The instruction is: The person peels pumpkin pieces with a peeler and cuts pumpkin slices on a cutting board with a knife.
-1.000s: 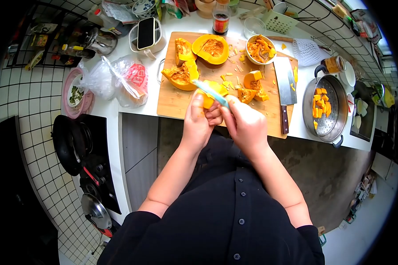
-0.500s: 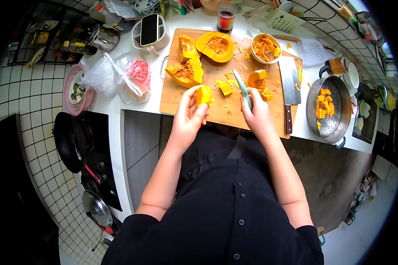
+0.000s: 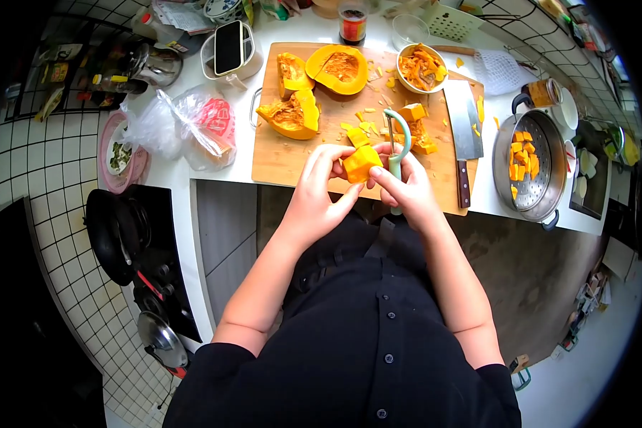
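My left hand (image 3: 326, 189) grips a chunk of orange pumpkin (image 3: 362, 164) above the front edge of the wooden cutting board (image 3: 292, 164). My right hand (image 3: 411, 189) is closed round the handle of a light-green peeler (image 3: 405, 135), its blade end pointing up; that hand's fingertips also touch the pumpkin chunk. Just beyond, small pumpkin pieces (image 3: 357, 135) and a bigger seedy piece (image 3: 422, 139) lie on the board. At the back are a pumpkin half (image 3: 337, 69) and cut wedges (image 3: 292, 118) with stringy insides.
Right on the board lies a cleaver (image 3: 465, 121); behind is a bowl of pumpkin scraps (image 3: 421, 69). A steamer pot (image 3: 505, 167) holding pumpkin cubes stands right of the board. Plastic bags (image 3: 207, 128), a container with a phone (image 3: 227, 48) and a stove (image 3: 160, 242) are leftward.
My left hand has moved right with the pumpkin chunk, and the two hands have come together. The peeler has turned more upright in my right hand. The view has shifted slightly.
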### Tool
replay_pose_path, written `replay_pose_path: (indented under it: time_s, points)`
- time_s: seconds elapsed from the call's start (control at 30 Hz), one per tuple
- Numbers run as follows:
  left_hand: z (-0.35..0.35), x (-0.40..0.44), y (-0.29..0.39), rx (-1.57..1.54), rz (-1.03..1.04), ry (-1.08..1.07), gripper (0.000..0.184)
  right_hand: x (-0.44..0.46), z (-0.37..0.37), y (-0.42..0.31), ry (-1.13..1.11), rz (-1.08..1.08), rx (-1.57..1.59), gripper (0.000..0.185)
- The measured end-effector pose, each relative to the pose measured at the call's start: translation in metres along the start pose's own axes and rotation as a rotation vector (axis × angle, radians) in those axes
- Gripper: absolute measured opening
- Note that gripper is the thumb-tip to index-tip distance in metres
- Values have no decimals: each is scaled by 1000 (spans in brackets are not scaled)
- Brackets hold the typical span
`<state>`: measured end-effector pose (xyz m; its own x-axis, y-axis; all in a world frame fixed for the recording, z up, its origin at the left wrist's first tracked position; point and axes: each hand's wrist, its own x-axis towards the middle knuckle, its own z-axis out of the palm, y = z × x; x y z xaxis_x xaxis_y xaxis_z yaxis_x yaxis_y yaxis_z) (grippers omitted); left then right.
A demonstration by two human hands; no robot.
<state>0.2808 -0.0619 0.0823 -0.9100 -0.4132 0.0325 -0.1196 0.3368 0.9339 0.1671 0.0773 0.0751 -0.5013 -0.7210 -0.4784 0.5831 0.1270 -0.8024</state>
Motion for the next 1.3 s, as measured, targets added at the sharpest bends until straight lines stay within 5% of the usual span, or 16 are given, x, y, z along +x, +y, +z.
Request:
replay_pose_path:
  time_s: [0.13, 0.33, 0.47, 0.77, 0.93, 1.3]
  points:
    - [6, 5, -2, -31, -54, -63, 38, -5, -10, 5, 8, -8, 48, 36]
    - [27, 1, -15, -564, -362, -111, 35, -9, -21, 12, 14, -10, -38, 35]
    - [34, -7, -38, -528, -449, -71, 35, -8, -40, 32, 166, -121, -244, 22]
    - [23, -30, -84, -285, -562, 17, 36, -19, -140, 109, 287, 402, -430, 19]
    - [26, -37, -85, -259, -601, 39, 35, -18, -136, 143, 380, -87, -917, 17]
    - [26, -39, -92, -388, -538, 12, 36, 44, -48, 123, 247, -340, -687, 19]
